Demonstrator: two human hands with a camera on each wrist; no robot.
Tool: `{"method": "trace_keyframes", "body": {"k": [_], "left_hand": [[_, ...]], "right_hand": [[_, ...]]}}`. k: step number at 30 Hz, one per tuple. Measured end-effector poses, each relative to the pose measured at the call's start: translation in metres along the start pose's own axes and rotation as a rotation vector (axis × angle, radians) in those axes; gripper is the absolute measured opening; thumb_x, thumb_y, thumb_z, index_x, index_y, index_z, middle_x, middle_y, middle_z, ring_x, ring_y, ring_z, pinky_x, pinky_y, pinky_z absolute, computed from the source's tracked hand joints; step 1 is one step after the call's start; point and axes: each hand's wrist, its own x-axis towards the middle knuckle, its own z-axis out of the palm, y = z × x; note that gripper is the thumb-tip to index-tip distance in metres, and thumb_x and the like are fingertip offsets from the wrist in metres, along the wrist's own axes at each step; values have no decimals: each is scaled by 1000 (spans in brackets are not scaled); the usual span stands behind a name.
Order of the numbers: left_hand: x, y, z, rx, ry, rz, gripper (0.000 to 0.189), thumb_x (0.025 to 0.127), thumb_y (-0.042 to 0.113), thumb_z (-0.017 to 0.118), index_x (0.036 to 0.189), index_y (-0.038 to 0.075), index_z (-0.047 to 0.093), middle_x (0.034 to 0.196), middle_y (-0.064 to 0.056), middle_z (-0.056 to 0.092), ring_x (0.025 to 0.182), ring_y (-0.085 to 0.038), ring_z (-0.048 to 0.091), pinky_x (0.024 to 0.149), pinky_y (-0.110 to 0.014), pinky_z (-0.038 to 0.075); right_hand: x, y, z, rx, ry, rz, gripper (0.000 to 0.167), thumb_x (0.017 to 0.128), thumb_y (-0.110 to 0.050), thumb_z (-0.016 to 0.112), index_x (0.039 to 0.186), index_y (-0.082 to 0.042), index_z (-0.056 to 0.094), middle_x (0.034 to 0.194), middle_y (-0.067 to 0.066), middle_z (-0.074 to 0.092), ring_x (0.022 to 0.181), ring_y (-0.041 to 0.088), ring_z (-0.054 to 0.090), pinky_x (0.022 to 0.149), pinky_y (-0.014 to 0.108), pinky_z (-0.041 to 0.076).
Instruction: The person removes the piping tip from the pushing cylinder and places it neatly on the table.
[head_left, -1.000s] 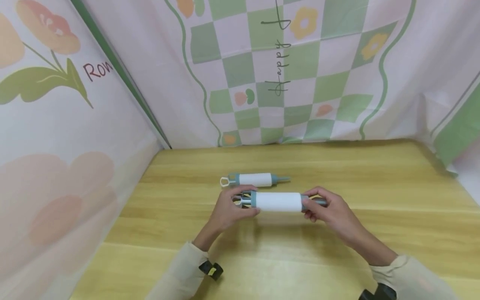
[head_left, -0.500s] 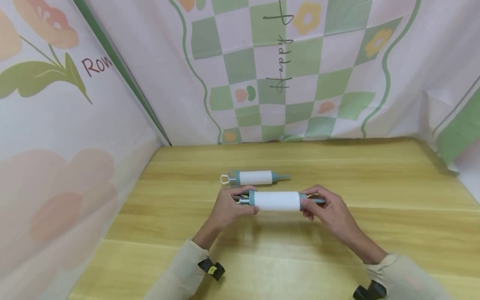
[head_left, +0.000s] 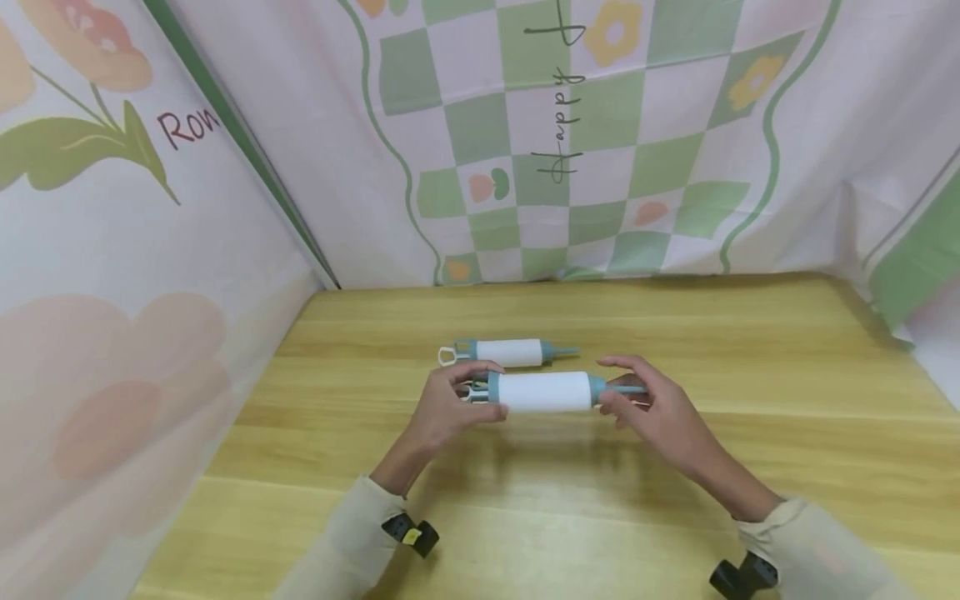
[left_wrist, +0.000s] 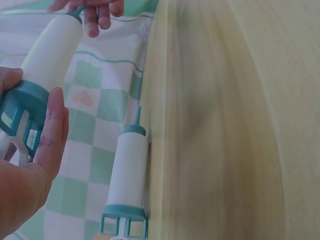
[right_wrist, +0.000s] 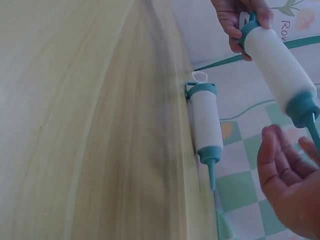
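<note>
My left hand (head_left: 447,406) grips the teal collar of a large syringe (head_left: 544,391), thumb on one side and fingers on the other. The syringe has a white barrel, a teal frame with a white pull ring at its left end, and a thin teal nozzle pointing right. It is held level above the table. Around the nozzle my right hand (head_left: 663,417) is spread, its fingers (right_wrist: 272,160) parted and not closed on it in the right wrist view. A second syringe (head_left: 510,352) of the same make lies on the table just behind.
The wooden table (head_left: 525,508) spreads under both hands. Along its back edge hangs a cloth (head_left: 480,133) with green checks and flowers, and another printed cloth (head_left: 112,375) closes off the left side.
The right-hand fingers have loosened from the syringe's nozzle end and spread apart, showing more of the teal tip. In the left hand, the syringe has shifted slightly left and up.
</note>
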Motion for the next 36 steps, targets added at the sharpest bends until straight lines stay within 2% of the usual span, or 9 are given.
{"method": "trace_keyframes", "body": {"k": [4, 10, 15, 21, 25, 30, 36], "left_hand": [[1, -2, -1, 16, 16, 13, 45, 74, 7, 84, 116, 2, 70, 111, -9, 70, 88, -21, 64, 73, -34, 55], [1, -6, -1, 38, -2, 50, 43, 74, 8, 85, 116, 8, 72, 118, -3, 66, 100, -23, 60, 81, -39, 53], [0, -7, -2, 39, -5, 65, 43, 76, 9, 84, 117, 9, 72, 120, -3, 64, 103, -23, 58, 83, -41, 52], [-1, -7, -2, 36, -3, 62, 44, 77, 9, 84, 118, 6, 71, 117, -5, 66, 99, -23, 60, 81, -39, 52], [-2, -6, -2, 31, 9, 40, 45, 76, 8, 84, 118, 5, 70, 117, -6, 66, 96, -23, 61, 78, -37, 53], [-1, -7, -1, 48, 19, 24, 44, 76, 9, 85, 117, 5, 70, 116, -7, 66, 96, -22, 61, 80, -37, 52], [-3, -6, -1, 64, 16, 25, 44, 76, 11, 85, 117, 6, 70, 117, -7, 66, 102, -22, 59, 86, -40, 50]], "right_hand": [[1, -4, -2, -15, 19, 53, 30, 105, -20, 55, 129, -1, 58, 94, 15, 71, 77, 23, 69, 62, 36, 58], [1, -6, -2, 18, 19, 112, 29, 102, -21, 61, 119, 2, 63, 89, 11, 71, 74, 21, 67, 62, 33, 56], [2, -6, -3, 31, 6, 86, 26, 100, -16, 65, 119, 2, 63, 96, 13, 71, 79, 23, 68, 65, 33, 57], [1, -4, -4, 71, -31, 68, 31, 99, -12, 65, 125, 3, 59, 107, 18, 68, 87, 26, 70, 68, 34, 58], [0, -4, -4, 45, -29, 95, 32, 102, -19, 61, 126, 3, 59, 103, 16, 69, 84, 25, 69, 66, 34, 57], [0, -5, -3, -5, -18, 115, 30, 102, -22, 61, 118, 3, 60, 93, 15, 71, 77, 25, 67, 63, 32, 56], [-2, -2, -3, 7, -27, 100, 29, 98, -16, 67, 120, 1, 61, 98, 16, 69, 82, 28, 68, 66, 30, 56]]}}
